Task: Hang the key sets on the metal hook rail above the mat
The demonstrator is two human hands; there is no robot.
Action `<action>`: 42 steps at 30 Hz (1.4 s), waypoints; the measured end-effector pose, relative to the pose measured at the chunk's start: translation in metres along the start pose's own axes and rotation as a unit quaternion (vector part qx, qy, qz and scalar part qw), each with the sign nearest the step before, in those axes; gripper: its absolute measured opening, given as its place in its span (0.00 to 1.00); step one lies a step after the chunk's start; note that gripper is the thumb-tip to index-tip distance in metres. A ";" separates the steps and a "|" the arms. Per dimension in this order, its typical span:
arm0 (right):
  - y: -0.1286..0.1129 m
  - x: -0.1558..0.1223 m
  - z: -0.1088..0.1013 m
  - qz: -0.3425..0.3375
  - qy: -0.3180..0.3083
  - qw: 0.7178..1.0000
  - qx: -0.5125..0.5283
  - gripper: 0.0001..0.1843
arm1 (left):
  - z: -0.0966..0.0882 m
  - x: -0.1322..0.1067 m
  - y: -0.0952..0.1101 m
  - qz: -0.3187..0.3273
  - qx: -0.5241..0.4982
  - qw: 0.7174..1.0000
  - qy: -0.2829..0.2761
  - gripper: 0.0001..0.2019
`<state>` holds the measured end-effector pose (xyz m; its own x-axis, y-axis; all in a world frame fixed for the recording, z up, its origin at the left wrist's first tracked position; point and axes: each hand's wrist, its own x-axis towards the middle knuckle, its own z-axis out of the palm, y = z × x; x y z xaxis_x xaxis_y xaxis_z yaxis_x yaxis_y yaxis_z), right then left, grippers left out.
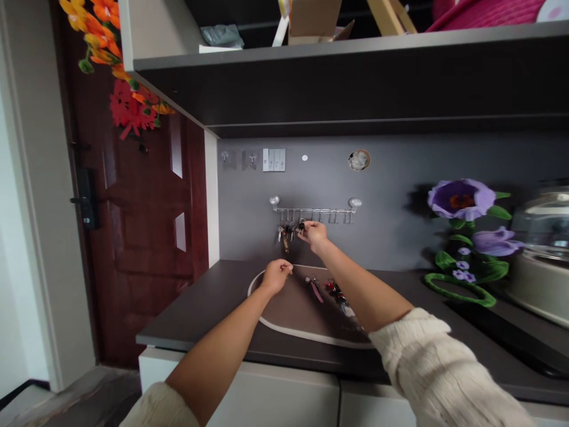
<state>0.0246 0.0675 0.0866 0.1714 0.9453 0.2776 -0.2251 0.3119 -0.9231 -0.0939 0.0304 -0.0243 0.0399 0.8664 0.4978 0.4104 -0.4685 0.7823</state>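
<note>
My right hand [315,235] is closed on a bunch of keys [301,225] at the hook rail [315,210] on the grey wall; whether their ring sits on a hook is too small to tell. Other keys [285,237] hang from the rail's left hooks, just left of that hand. Lower down, my left hand [278,276] hovers over the left side of a brown mat [288,317], its fingers curled together; anything in them is hidden. On the mat lie a pink strap with keys [315,289] and a red and black key bunch [340,296], partly behind my right forearm.
A dark shelf [347,83] overhangs the counter [200,296]. Purple fabric flowers [462,201] and a glass-lidded appliance [544,249] stand at right. A long black object [511,338] lies before them. The brown door [137,237] is at left, with orange flowers [104,35] above.
</note>
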 end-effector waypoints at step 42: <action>0.019 0.023 -0.006 0.048 0.023 0.996 -0.065 0.05 | -0.002 0.000 -0.002 0.001 0.027 0.999 0.023 0.07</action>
<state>0.0303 0.0945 0.0737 0.1993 0.9638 0.1771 -0.1165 0.2028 -0.9723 -0.0971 0.0312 -0.0252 -0.0005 0.8559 0.5172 0.4588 -0.4593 0.7606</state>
